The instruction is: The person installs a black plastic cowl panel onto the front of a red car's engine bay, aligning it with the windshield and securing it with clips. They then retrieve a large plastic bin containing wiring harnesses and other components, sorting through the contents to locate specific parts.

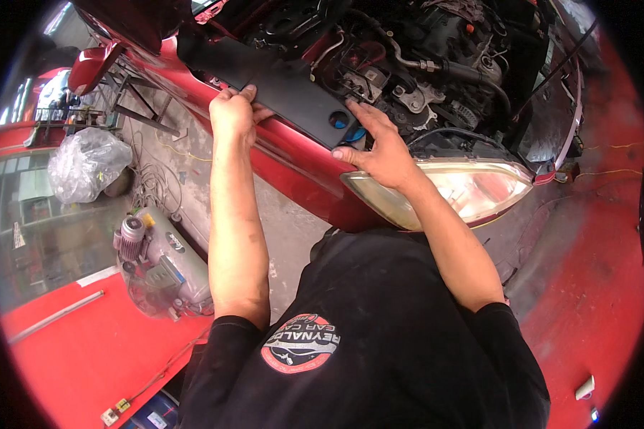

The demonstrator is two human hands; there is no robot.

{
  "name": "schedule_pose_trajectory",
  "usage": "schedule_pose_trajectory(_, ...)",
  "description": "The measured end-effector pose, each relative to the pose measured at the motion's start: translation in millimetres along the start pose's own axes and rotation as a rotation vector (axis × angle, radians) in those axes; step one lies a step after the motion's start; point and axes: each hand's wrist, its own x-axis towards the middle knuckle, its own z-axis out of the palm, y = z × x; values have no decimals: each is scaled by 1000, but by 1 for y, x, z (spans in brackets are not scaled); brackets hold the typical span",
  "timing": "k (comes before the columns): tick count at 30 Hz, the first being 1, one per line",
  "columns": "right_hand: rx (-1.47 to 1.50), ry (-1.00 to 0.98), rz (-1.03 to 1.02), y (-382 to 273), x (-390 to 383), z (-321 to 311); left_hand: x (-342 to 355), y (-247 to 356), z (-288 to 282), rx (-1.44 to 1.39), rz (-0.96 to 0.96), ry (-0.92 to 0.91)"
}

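Note:
A long black plastic trim panel [286, 91] lies along the top of the red fender [293, 168], beside the engine bay. My left hand [237, 114] grips its near edge, thumb on top and other fingers partly hidden at the side. At the panel's right end, my right hand [381, 146] holds it between the thumb at the near edge and the fingers at the far corner. A round hole [338, 119] shows in the panel near that hand, with something blue under the end. Just below my right wrist is the yellowed headlight [465, 187].
The open engine bay [436, 64] holds hoses, pipes and metal parts. A thin prop rod [558, 68] rises at the right. On the left stand a side mirror [93, 68], a metal stand [139, 107], a plastic-wrapped bundle [89, 164] and an air compressor [168, 261] near coiled cables.

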Motion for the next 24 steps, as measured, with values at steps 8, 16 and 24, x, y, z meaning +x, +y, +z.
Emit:
schedule_pose_trajectory(8, 122, -71, 235, 30, 15, -5, 5, -6, 20, -44, -8, 82)
schedule_pose_trajectory(16, 234, -45, 256, 27, 24, -7, 20, -2, 13, 25, 0, 124)
schedule_pose_trajectory(24, 343, -160, 322, 21, 26, -16, 26, -25, 18, 22, 169, 382)
